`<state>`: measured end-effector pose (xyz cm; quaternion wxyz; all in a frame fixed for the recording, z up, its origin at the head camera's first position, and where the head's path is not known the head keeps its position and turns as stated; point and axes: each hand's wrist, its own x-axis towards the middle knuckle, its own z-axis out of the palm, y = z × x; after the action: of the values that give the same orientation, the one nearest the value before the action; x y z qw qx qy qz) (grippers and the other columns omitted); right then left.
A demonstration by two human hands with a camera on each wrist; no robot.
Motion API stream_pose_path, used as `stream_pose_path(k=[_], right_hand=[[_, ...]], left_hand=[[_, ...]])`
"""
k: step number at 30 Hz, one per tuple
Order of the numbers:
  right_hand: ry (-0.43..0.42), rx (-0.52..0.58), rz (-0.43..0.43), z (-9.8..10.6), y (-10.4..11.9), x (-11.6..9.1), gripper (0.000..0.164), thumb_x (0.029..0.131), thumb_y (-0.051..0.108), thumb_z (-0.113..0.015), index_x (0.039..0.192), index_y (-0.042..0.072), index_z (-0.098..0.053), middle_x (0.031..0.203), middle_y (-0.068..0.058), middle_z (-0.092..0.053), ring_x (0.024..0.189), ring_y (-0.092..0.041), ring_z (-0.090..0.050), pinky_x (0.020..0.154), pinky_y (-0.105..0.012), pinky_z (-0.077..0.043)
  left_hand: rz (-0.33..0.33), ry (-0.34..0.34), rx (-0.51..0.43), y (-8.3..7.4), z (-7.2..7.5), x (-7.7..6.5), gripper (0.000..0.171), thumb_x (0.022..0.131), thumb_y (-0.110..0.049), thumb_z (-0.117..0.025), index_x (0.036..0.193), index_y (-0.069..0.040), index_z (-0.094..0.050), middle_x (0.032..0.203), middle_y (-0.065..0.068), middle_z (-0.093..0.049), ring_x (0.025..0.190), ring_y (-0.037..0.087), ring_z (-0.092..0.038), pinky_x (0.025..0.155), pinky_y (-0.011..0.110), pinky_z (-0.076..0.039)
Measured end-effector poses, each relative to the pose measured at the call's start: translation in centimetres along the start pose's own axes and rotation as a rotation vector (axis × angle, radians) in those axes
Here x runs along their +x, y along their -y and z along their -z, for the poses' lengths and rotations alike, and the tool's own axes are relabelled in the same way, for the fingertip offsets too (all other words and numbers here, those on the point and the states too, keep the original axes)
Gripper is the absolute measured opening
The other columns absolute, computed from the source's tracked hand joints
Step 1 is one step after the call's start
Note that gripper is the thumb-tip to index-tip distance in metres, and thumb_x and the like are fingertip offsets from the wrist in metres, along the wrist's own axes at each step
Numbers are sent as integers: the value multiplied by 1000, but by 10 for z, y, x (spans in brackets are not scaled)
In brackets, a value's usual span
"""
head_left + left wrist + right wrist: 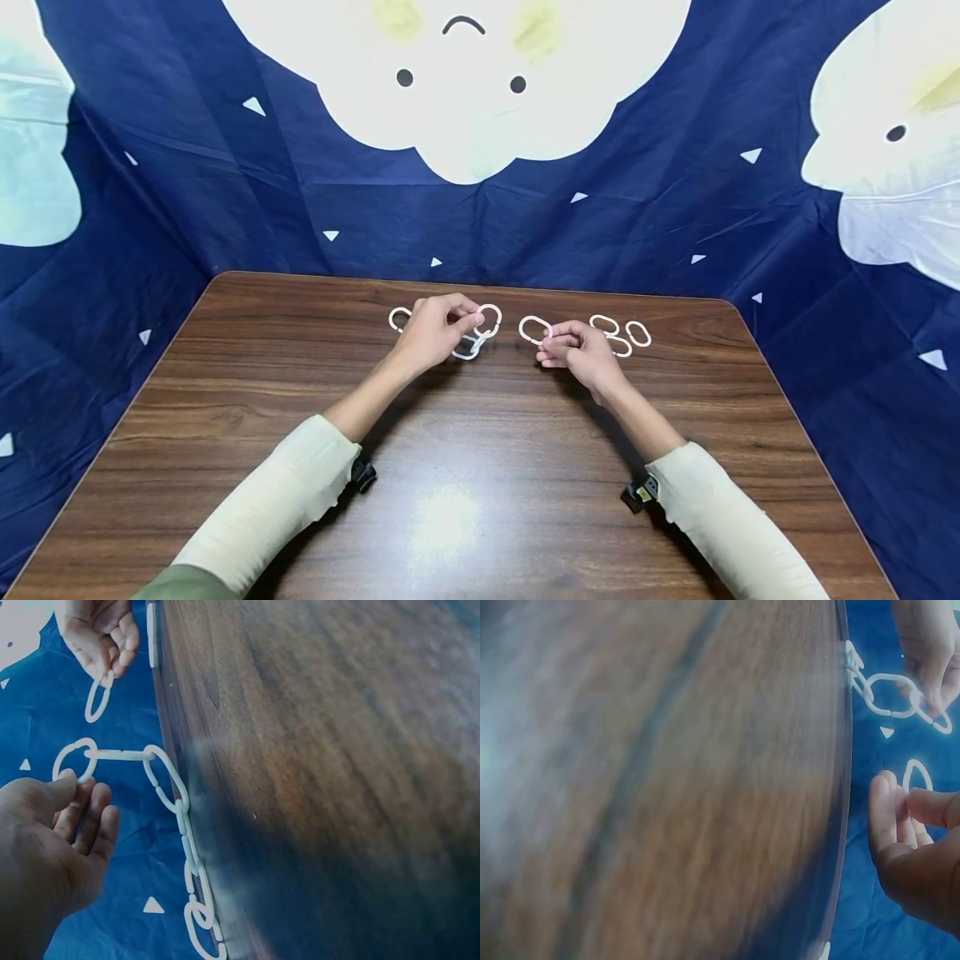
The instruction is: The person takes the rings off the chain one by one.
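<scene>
My left hand [437,332] pinches the end link of a white plastic chain [120,755] between thumb and fingers. From that link [491,320] the chain hangs down to the table and runs leftward behind the hand, where another link [399,318] shows. My right hand [581,354] pinches one loose white oval link [536,330] by its lower right side. A gap separates this loose link from the chain's end link. In the right wrist view the loose link [918,774] stands up out of the fingertips, below the left hand [930,656].
Several loose white links [638,333] lie on the brown wooden table [480,433], just beyond and right of my right hand. A blue cloth [480,225] with white clouds hangs behind the table and along both sides. Each sleeve carries a small black camera [363,475].
</scene>
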<state>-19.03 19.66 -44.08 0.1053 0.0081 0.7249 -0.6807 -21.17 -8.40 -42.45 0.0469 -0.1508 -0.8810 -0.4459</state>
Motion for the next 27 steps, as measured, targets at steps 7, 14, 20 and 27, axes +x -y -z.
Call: stream_pose_path(k=[7, 14, 20, 27], right_hand=[[8, -51, -32, 10, -2, -1, 32, 107, -8, -68, 134, -21, -58, 101, -16, -82, 80, -11, -81, 79, -26, -69], [14, -67, -64, 18, -3, 1, 27, 107, -6, -68, 130, -16, -60, 98, -13, -82, 78, -10, -80, 79, -25, -68], [8, -65, -95, 26, -4, 2, 28, 108, -4, -68, 132, -17, -59, 97, -12, -82, 79, -10, -80, 80, -25, -69], [-1, -49, -132, 36, -5, 4, 31, 108, -4, -67, 134, -18, -58, 94, -8, -81, 79, -10, -81, 80, -24, -68]], left_hand=[[-8, 0, 3, 0, 0, 0, 23, 109, -26, -78, 120, -7, -84, 107, 4, -87, 101, 23, -78, 96, 46, -61], [8, 0, 7, -2, 0, -1, 19, 109, -26, -78, 119, -11, -84, 106, 2, -87, 101, 22, -77, 94, 46, -61], [24, 7, 11, -4, -1, -2, 20, 109, -28, -78, 119, -13, -84, 107, 1, -87, 103, 23, -77, 94, 46, -62], [27, 10, 9, -5, -1, -2, 20, 108, -27, -78, 119, -12, -84, 107, 1, -87, 103, 23, -77, 93, 46, -61]])
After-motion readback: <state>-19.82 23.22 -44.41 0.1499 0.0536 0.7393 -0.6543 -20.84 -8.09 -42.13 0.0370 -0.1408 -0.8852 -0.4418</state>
